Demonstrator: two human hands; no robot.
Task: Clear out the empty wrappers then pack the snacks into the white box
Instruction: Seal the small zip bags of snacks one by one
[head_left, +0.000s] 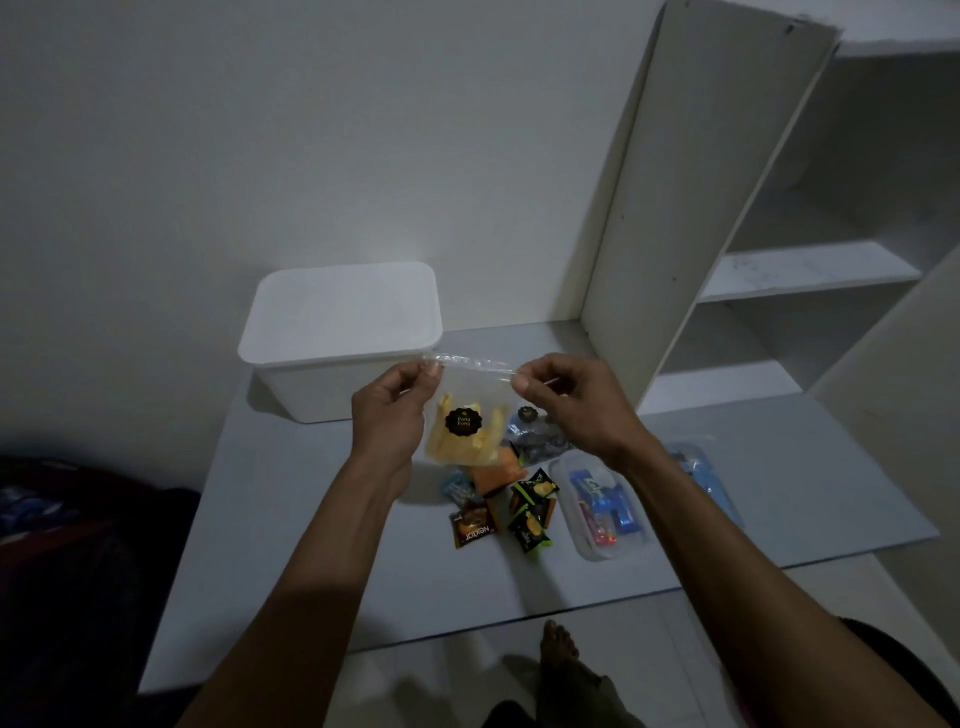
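Both hands hold up a clear zip bag of yellow chips with a black round label, above the white table. My left hand pinches its top left corner and my right hand pinches its top right corner. Behind the bag stands the white box with its lid on. Below the bag lie small snack packets: an orange one, a brown one, two black-and-green ones, and a second clear bag with dark contents.
A clear plastic tray with blue and red packets sits right of the packets, and a blue wrapper lies behind my right forearm. A white shelf unit rises at the right. Dark bags lie left of the table. A foot shows below.
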